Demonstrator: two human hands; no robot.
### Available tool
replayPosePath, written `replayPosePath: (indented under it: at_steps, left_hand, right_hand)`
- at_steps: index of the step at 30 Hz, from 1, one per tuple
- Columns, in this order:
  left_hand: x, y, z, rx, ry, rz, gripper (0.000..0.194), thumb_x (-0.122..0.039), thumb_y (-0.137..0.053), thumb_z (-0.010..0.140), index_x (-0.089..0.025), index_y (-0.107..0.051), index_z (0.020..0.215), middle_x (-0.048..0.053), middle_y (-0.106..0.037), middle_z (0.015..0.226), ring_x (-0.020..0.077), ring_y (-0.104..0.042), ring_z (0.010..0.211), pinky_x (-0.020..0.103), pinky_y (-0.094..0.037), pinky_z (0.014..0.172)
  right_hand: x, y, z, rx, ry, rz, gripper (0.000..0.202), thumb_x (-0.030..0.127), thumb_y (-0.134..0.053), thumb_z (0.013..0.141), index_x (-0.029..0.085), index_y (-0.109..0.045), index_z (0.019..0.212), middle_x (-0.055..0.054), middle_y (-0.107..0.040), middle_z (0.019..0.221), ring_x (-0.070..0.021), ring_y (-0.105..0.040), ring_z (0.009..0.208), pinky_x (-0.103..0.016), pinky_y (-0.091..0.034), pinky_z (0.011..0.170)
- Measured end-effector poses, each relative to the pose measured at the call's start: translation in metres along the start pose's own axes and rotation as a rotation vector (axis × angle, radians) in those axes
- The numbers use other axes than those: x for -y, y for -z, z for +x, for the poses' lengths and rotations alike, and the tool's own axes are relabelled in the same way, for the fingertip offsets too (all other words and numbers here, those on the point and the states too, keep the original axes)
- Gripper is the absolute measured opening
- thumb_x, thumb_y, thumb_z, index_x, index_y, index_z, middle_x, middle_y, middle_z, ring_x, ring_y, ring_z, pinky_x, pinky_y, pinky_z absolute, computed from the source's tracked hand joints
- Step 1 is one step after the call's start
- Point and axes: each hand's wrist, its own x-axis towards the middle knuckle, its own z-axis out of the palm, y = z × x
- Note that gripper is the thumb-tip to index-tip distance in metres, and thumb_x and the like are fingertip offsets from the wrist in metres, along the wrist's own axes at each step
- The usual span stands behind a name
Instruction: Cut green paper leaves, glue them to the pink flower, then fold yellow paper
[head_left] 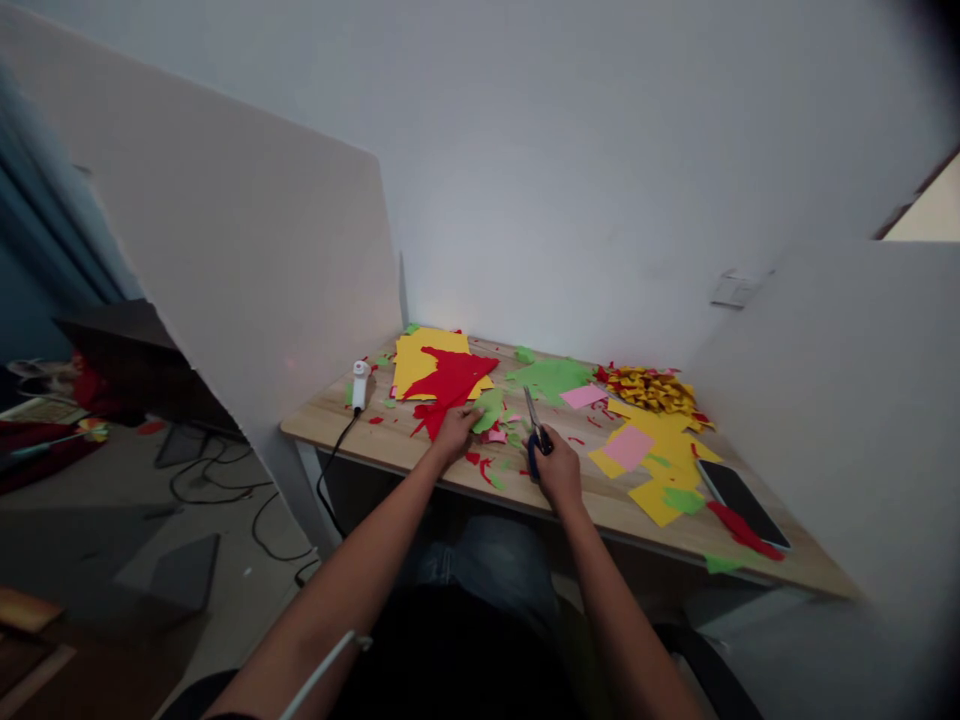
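Observation:
At the front of the wooden desk, my left hand (455, 432) pinches the edge of a small green felt piece (490, 411). To its right, my right hand (559, 467) is closed on dark-handled scissors (537, 437), with the blades pointing away from me. Those blades stand apart from the green piece. A large red felt piece (451, 376) with a ragged outline lies beyond my left hand, over stacked yellow sheets (411, 352). Small red, green and pink scraps are scattered between and around my hands.
A white corded glue gun (360, 386) stands at the left. Further right are a large green piece (553, 377), pink pieces (628, 447), yellow sheets (664, 436), a heap of yellow and red folded pieces (651, 388) and a phone (742, 503). White panels (300, 230) flank the desk.

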Motion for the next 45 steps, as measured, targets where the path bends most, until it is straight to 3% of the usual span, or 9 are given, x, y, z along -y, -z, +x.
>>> replayPosePath:
  at_steps: [7, 14, 21, 27, 31, 39, 45]
  left_hand:
    - [-0.003, 0.003, 0.000, -0.010, -0.030, -0.020, 0.040, -0.048, -0.087, 0.060, -0.014, -0.067, 0.065, -0.001, -0.063, 0.058, 0.0111, -0.052, 0.055, 0.023, -0.043, 0.056]
    - [-0.007, 0.002, -0.001, 0.038, 0.004, -0.084, 0.046, -0.051, -0.088, 0.058, -0.013, -0.069, 0.076, 0.002, -0.068, 0.070, 0.0137, -0.060, 0.060, 0.026, -0.050, 0.058]
    - [-0.007, 0.001, -0.002, 0.046, 0.034, -0.101, 0.047, -0.048, -0.091, 0.055, -0.012, -0.068, 0.074, 0.002, -0.067, 0.066, 0.0115, -0.059, 0.058, 0.024, -0.052, 0.057]
    - [-0.005, -0.001, -0.005, 0.106, 0.104, -0.065, 0.052, -0.046, -0.094, 0.052, -0.010, -0.070, 0.080, 0.003, -0.069, 0.068, 0.0150, -0.064, 0.059, 0.031, -0.058, 0.059]
    - [-0.002, 0.000, -0.002, 0.112, 0.116, -0.067, 0.051, -0.045, -0.095, 0.052, -0.010, -0.071, 0.080, 0.003, -0.070, 0.067, 0.0144, -0.064, 0.058, 0.030, -0.058, 0.058]
    - [-0.003, -0.003, -0.007, 0.147, 0.123, -0.061, 0.042, -0.039, -0.093, 0.056, -0.009, -0.072, 0.077, 0.006, -0.073, 0.070, 0.0180, -0.066, 0.061, 0.033, -0.058, 0.062]
    - [0.000, 0.000, -0.004, 0.149, 0.109, -0.030, 0.032, -0.035, -0.089, 0.064, -0.010, -0.071, 0.075, 0.002, -0.071, 0.067, 0.0119, -0.062, 0.057, 0.025, -0.052, 0.058]
  right_hand:
    - [-0.002, -0.006, 0.002, -0.026, 0.114, 0.042, 0.060, 0.049, -0.057, 0.086, 0.012, -0.053, 0.134, -0.014, -0.068, 0.113, -0.0282, -0.061, 0.108, -0.043, -0.046, 0.099]
    - [0.000, -0.007, -0.003, 0.108, 0.257, -0.005, 0.049, 0.033, -0.063, 0.082, 0.015, -0.061, 0.128, -0.011, -0.069, 0.110, -0.0250, -0.063, 0.102, -0.038, -0.047, 0.098]
    - [0.001, -0.007, -0.004, 0.143, 0.258, -0.047, 0.049, 0.034, -0.062, 0.086, 0.016, -0.059, 0.132, -0.011, -0.069, 0.122, -0.0230, -0.064, 0.107, -0.034, -0.047, 0.099]
    - [0.004, -0.004, -0.006, 0.139, 0.235, -0.057, 0.048, 0.032, -0.061, 0.086, 0.017, -0.058, 0.132, -0.011, -0.070, 0.123, -0.0220, -0.066, 0.105, -0.033, -0.049, 0.097]
    - [0.006, -0.002, -0.007, 0.139, 0.205, -0.071, 0.047, 0.031, -0.061, 0.087, 0.020, -0.058, 0.133, -0.009, -0.071, 0.122, -0.0214, -0.067, 0.104, -0.032, -0.049, 0.094]
    - [0.010, 0.002, -0.009, 0.110, 0.127, -0.098, 0.045, 0.038, -0.060, 0.090, 0.024, -0.059, 0.133, -0.006, -0.075, 0.108, -0.0233, -0.071, 0.097, -0.031, -0.050, 0.085]
    - [0.005, 0.003, -0.008, 0.103, 0.097, -0.088, 0.046, 0.041, -0.062, 0.089, 0.024, -0.064, 0.131, -0.006, -0.077, 0.101, -0.0251, -0.073, 0.092, -0.032, -0.050, 0.080]
